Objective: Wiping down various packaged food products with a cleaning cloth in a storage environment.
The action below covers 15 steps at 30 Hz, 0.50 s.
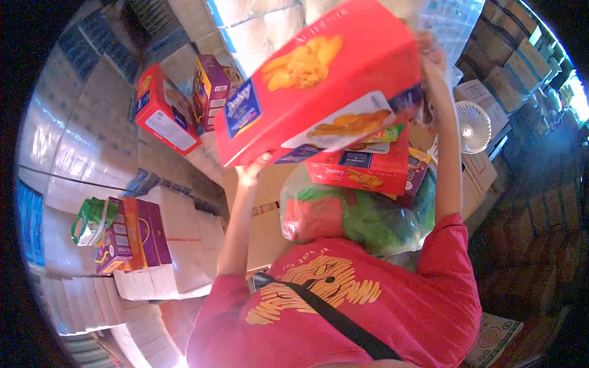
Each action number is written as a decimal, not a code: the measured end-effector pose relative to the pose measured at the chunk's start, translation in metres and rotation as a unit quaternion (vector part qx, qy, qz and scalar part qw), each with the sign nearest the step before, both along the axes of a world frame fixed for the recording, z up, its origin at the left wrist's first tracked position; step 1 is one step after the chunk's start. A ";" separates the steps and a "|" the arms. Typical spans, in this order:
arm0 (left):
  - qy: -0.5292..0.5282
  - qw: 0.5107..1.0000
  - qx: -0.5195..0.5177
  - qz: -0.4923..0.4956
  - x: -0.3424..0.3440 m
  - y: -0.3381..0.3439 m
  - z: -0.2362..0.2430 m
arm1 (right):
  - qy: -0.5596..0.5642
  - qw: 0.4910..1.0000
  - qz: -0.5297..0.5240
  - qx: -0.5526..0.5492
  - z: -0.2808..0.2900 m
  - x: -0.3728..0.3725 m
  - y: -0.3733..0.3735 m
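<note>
I hold a large red biscuit box [319, 80] tilted up in front of me. My left hand [253, 167] grips its lower left corner from below. My right hand [431, 58] holds its upper right end. Under it lies a second red box [362, 168] of the same kind, resting on a green plastic bag [374, 218] full of goods against my red shirt.
A red box [162, 110] and a purple box [211, 89] stand on stacked white packs at the upper left. Purple and orange boxes [126, 233] sit on white packs at the left. A small white fan [473, 126] and brown cartons [509, 76] fill the right.
</note>
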State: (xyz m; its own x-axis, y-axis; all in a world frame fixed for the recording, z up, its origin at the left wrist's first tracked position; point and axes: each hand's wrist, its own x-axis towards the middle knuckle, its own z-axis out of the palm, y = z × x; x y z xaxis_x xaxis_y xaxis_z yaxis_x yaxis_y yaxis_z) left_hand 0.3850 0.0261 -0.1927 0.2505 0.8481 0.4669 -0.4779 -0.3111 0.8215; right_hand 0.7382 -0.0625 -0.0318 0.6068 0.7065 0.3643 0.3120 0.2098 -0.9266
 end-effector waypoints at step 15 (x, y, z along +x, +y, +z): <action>0.478 0.783 0.371 0.143 -0.006 -0.014 0.144 | 0.266 0.943 0.010 0.200 -0.089 -0.011 0.030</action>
